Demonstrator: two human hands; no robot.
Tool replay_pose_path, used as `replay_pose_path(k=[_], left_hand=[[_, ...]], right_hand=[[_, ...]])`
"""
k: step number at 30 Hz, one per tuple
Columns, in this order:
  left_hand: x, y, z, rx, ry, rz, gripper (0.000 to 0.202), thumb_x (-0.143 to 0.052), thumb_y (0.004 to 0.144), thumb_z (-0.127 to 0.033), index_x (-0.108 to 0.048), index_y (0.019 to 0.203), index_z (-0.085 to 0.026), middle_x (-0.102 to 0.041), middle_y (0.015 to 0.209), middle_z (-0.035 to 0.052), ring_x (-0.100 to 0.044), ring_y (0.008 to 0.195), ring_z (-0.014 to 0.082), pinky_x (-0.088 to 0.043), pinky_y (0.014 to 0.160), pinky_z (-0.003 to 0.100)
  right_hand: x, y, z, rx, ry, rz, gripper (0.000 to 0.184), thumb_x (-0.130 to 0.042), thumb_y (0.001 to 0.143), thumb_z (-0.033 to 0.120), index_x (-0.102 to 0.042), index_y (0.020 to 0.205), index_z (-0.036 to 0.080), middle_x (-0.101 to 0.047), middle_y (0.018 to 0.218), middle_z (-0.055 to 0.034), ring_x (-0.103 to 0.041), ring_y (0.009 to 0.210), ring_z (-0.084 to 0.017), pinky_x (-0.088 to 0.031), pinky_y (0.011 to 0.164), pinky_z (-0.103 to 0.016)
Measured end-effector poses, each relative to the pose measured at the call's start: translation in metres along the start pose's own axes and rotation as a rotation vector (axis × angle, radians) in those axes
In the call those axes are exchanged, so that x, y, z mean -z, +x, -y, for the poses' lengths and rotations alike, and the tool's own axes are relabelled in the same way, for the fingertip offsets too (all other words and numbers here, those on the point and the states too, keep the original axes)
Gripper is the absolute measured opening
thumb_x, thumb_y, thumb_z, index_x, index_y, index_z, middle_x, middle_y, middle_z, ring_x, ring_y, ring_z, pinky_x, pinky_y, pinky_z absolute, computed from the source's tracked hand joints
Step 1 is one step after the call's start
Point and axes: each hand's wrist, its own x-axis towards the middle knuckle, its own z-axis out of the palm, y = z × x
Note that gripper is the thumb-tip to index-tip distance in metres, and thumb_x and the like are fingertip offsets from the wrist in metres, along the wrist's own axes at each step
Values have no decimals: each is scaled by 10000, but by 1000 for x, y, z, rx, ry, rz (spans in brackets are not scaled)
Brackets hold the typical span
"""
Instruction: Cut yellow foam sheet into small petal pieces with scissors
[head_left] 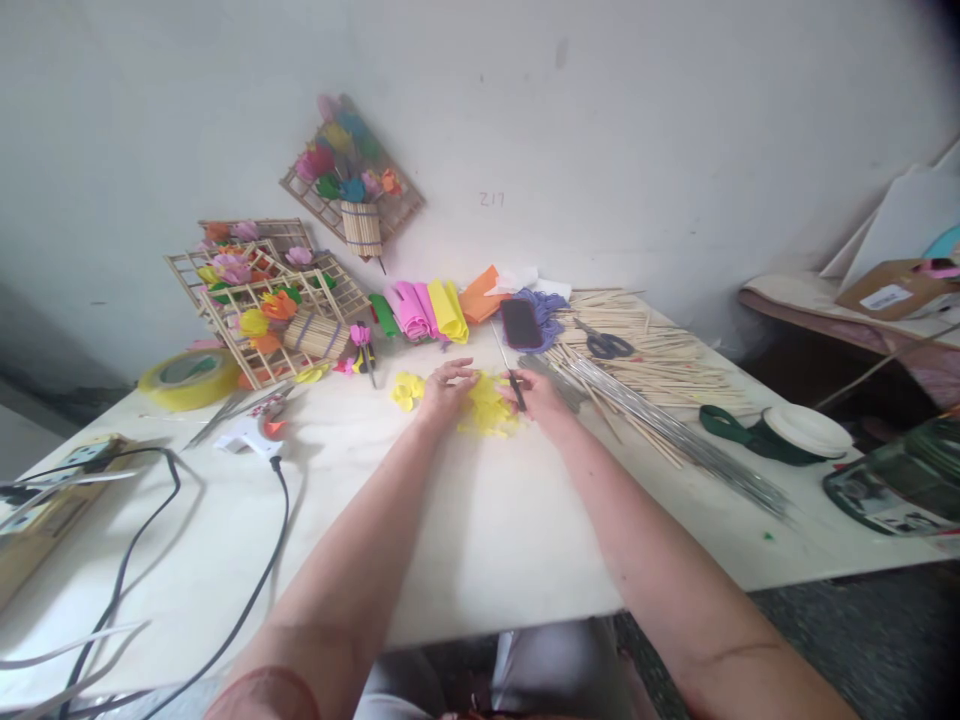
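A loose pile of yellow paper pieces [487, 410] lies on the white table between my two hands. My left hand [448, 390] rests at the pile's left side, its fingers stretched out over the paper and a little apart. On the other side, my right hand [534, 392] is closed around a slim tool with a black handle [517, 390]. The tool's thin metal shaft points away from me; its exact kind is unclear. Just left of my left hand sits a small cluster of yellow petals [407, 390].
Thin sticks [652, 350], scissors [606, 342] and silver wires [675, 435] spread to the right, near green tape [780, 440]. A phone [520, 324] and paper rolls [448, 310] lie behind. A glue gun [253, 436], its cord, yellow tape [187, 380] and flower frames [262, 300] stand left.
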Motion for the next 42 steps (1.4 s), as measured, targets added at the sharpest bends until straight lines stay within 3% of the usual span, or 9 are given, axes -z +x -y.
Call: replay_pose_path(k=[3, 6, 11, 23, 34, 42], left_hand=[[1, 1, 1, 66, -26, -54, 233, -736, 607, -334, -694, 728, -138, -683, 783, 64, -612, 699, 147, -443, 587, 229], [3, 4, 7, 193, -125, -50, 301, -723, 629, -357, -667, 810, -123, -577, 505, -12, -506, 433, 87, -364, 440, 205], [6, 7, 17, 260, -344, -61, 334, -779, 557, -319, -598, 753, -116, -611, 629, -5, -593, 497, 99, -392, 435, 184], [12, 6, 11, 317, -503, -2, 292, -775, 577, -252, -548, 698, -114, -576, 567, -18, -573, 452, 81, -346, 376, 154], [12, 4, 12, 330, -535, 46, 252, -763, 582, -204, -540, 666, -122, -570, 544, -18, -590, 464, 96, -334, 361, 154], [11, 2, 6, 367, -536, 35, 213, -747, 596, -168, -554, 671, -114, -610, 569, 5, -599, 474, 97, -353, 366, 151]], right_hand=[[1, 0, -1, -11, -23, 24, 378, -749, 589, 323, -621, 897, 145, -506, 482, 64, -417, 368, -53, -279, 307, -162], [1, 0, -4, -12, -47, 86, 303, -716, 631, 345, -614, 842, 152, -527, 498, 52, -435, 358, -48, -246, 286, -151], [1, -3, -5, -26, -106, 169, 268, -696, 654, 365, -589, 782, 155, -547, 505, 37, -452, 327, -53, -209, 257, -156], [-1, -7, -9, -78, -61, 383, 299, -633, 689, 441, -548, 721, 156, -493, 442, 59, -399, 308, -41, -202, 289, -162], [-3, 0, -18, -111, 33, 372, 299, -714, 610, 389, -516, 650, 169, -441, 420, 82, -370, 314, -45, -274, 310, -174], [-2, 4, -21, -137, 76, 367, 291, -629, 695, 429, -515, 640, 167, -433, 422, 65, -357, 309, -54, -266, 290, -186]])
